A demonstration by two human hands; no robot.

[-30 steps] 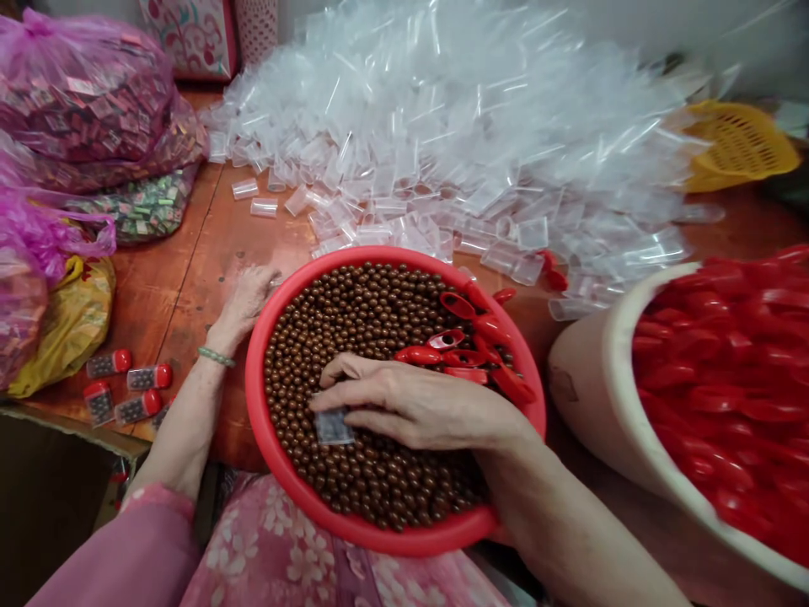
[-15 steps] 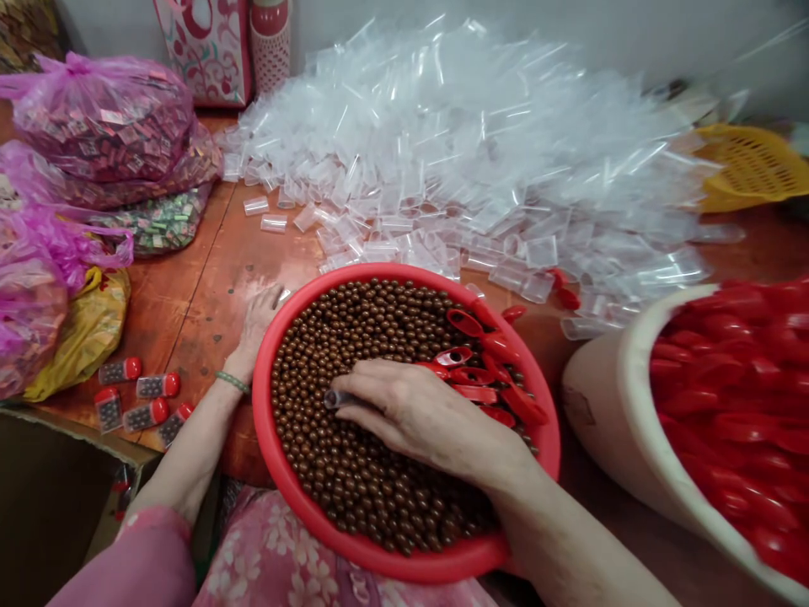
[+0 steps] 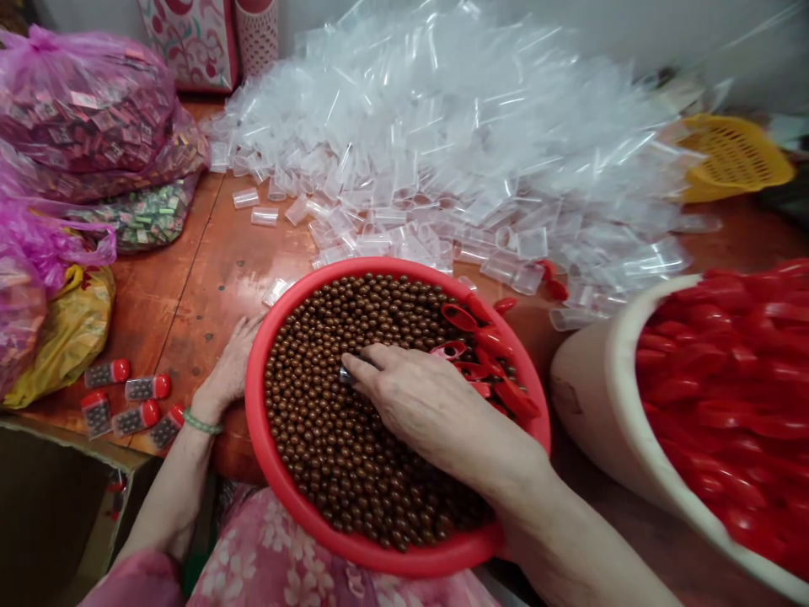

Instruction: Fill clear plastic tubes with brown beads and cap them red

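At the near edge, pink cloth printed with pale flowers [image 3: 253,548] covers the person's lap, with a brown cardboard box [image 3: 50,502] at the near left. Just beyond the lap sits a round red plastic basin [image 3: 379,559], filled with small glossy brown balls [image 3: 379,472]. Over the middle of these is the right hand [image 3: 410,388], thumb and fingers pinched narrowly round a short clear plastic tube [image 3: 345,373]; most of the tube is hidden by the fingers. To the near right, a white plastic tub [image 3: 587,371] is heaped with glossy red plastic parts [image 3: 726,405]. Left of the basin, the left hand [image 3: 233,362], a green bracelet [image 3: 200,423] at its wrist, lies on the reddish-brown wooden table [image 3: 152,295] beside the rim; whether it grips anything cannot be told. Farther left lie five small red-capped clear tubes [image 3: 147,387] with dark balls inside. Hollow red plastic pieces [image 3: 515,396] rest at the basin's right side. Beyond, bulging pink-purple plastic bags [image 3: 82,110] stand far left, a large heap of clear plastic tubes [image 3: 442,152] fills the far middle, and a yellow slotted plastic basket [image 3: 733,156] lies far right.
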